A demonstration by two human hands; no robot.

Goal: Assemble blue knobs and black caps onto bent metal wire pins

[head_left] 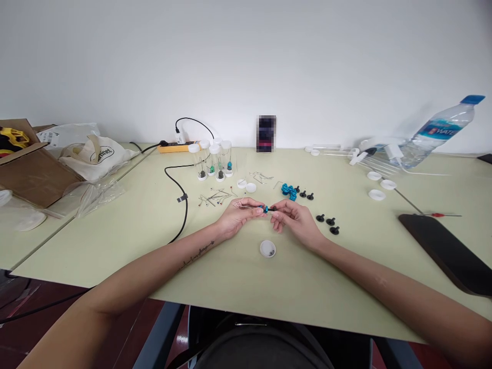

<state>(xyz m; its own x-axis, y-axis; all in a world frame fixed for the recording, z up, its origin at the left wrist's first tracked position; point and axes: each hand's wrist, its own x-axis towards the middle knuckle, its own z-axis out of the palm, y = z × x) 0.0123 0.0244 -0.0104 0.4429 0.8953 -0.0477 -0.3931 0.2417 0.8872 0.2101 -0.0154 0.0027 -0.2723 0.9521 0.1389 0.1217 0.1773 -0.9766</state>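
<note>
Blue knob with its black stem sits pinched between my left hand and right hand, fingertips closed on it above the table, just behind a small white cap.

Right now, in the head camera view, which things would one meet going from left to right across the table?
Cardboard box → cloth bag → yellow power strip → clear vials → left hand → white cap → right hand → black knobs → white lids → water bottle.
</note>
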